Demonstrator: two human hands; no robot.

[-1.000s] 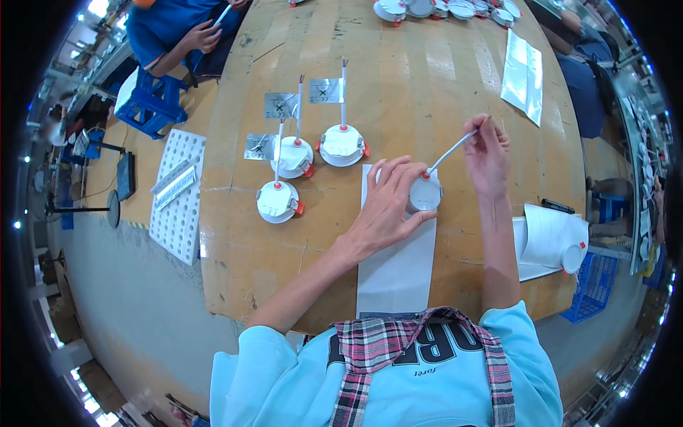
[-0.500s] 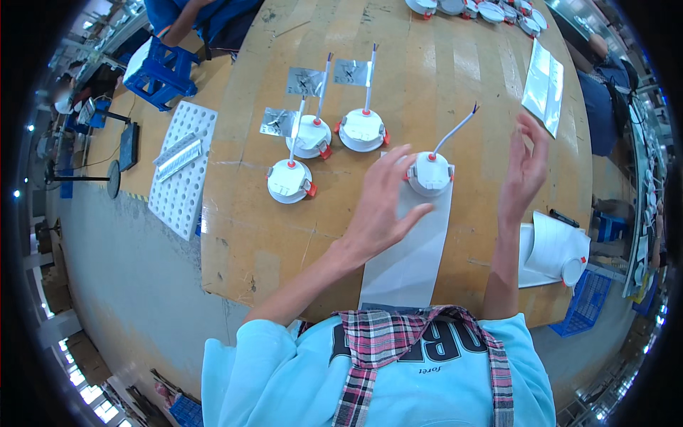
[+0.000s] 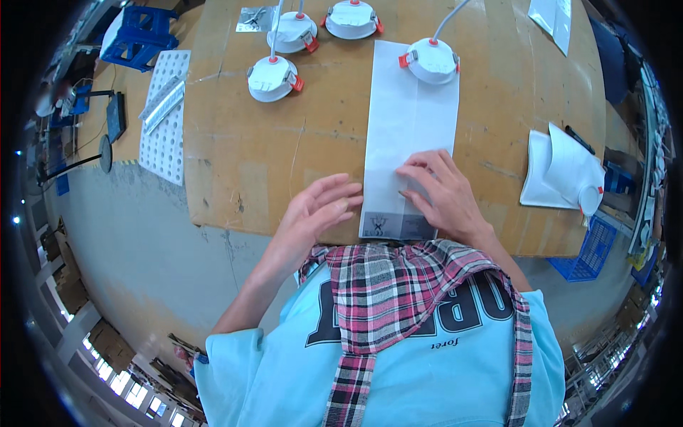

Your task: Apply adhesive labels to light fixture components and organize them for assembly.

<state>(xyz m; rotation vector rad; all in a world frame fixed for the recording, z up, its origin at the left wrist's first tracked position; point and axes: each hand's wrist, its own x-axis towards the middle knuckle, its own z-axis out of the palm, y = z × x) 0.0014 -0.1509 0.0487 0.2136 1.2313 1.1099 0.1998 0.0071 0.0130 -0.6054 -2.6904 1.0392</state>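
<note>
A long white paper strip [image 3: 398, 121] lies lengthwise before me, with grey printed labels [image 3: 398, 225] at its near end. Over that near part hovers my right hand [image 3: 449, 196], fingers curled, thumb and forefinger apart with nothing visible between them. Just off the strip's left edge my left hand [image 3: 316, 213] is open, its fingers pointing toward the paper. A round white downlight [image 3: 432, 62] with red-tipped spring clips rests on the strip's far end, its white cable rising. To the left stand more such downlights: one nearer [image 3: 272, 78], two behind it [image 3: 293, 32], [image 3: 352, 20].
A silver label [image 3: 256, 19] shows by the left downlights. At right lie white sheets [image 3: 551, 171], a black pen [image 3: 580, 139] and a white packet [image 3: 555, 21]. Left are a perforated white board [image 3: 163, 135] and blue stool [image 3: 139, 39]. A blue crate [image 3: 583, 249] stands below the table.
Both hands have drawn back toward me from around the single downlight; my right hand has come down onto the strip's near end. My view has tilted nearer, shifting the table things up the picture.
</note>
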